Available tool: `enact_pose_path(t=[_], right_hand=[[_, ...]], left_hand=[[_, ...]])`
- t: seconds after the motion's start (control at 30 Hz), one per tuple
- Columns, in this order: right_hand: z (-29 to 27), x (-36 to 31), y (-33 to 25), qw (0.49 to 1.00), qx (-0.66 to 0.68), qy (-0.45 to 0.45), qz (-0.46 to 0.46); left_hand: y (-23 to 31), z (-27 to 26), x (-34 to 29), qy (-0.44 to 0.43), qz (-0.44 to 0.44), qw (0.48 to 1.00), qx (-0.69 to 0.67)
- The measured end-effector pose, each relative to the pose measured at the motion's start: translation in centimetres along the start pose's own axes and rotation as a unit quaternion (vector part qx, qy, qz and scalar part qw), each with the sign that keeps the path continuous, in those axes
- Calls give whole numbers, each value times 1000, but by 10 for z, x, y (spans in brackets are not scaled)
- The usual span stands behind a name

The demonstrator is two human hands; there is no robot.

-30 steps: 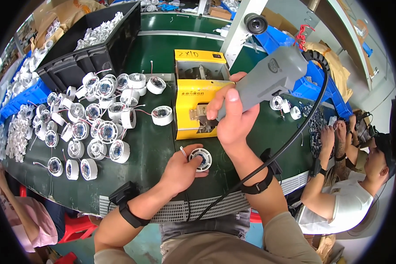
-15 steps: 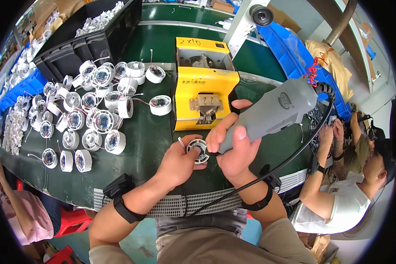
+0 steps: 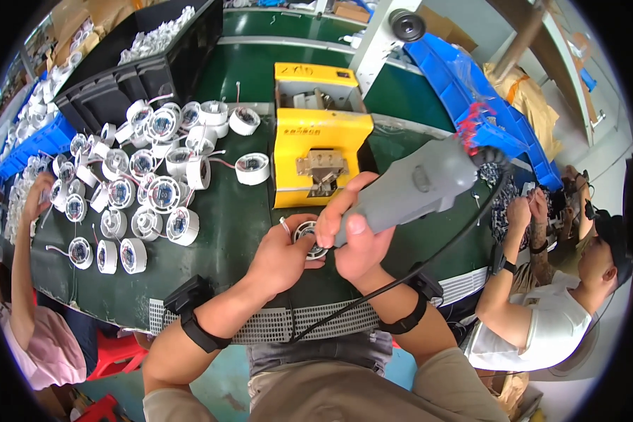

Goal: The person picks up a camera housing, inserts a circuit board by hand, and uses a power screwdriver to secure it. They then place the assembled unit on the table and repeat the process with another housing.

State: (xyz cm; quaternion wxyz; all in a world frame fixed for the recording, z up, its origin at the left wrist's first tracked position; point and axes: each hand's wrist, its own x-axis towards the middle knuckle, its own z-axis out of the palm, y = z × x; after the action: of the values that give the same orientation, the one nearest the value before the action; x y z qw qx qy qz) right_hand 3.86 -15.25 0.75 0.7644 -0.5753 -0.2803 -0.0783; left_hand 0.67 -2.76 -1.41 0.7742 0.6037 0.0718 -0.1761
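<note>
My left hand [image 3: 280,254] is closed around a round white plastic housing [image 3: 307,228] with a circuit board inside, the thumb pressing over its face. In my right hand [image 3: 361,246] I grip a grey electric screwdriver [image 3: 416,184], tilted with its rear end up to the right. Its nose points down at the housing's right side; my fingers hide the bit, so I cannot tell whether it touches a screw. Just beyond both hands stands a yellow screw feeder [image 3: 323,137] with a metal outlet at its front.
Several white round housings [image 3: 164,194] with boards and wires crowd the left of the green table. Behind them is a black crate [image 3: 130,81]. Blue bins [image 3: 464,91] stand at the back right. The screwdriver's black cable [image 3: 429,271] crosses my right forearm. Co-workers sit on both sides.
My right hand and the screwdriver have moved left, the nose now over the housing. The left hand shifted slightly left. At far left, a co-worker's hand has reached onto the small white parts.
</note>
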Motion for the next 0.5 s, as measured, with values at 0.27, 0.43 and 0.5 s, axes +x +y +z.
enact_pose_path(t=[0.27, 0.43, 0.5], right_hand=[[-33, 9, 1, 998, -25, -35, -54], [-168, 63, -9, 795, -582, 165, -36], [-252, 63, 16, 666, -720, 192, -31]], left_hand=[[28, -32, -13, 11, -12, 953, 303], [40, -85, -19, 362, 340, 714, 494], [49, -74, -16, 405, 316, 727, 455]])
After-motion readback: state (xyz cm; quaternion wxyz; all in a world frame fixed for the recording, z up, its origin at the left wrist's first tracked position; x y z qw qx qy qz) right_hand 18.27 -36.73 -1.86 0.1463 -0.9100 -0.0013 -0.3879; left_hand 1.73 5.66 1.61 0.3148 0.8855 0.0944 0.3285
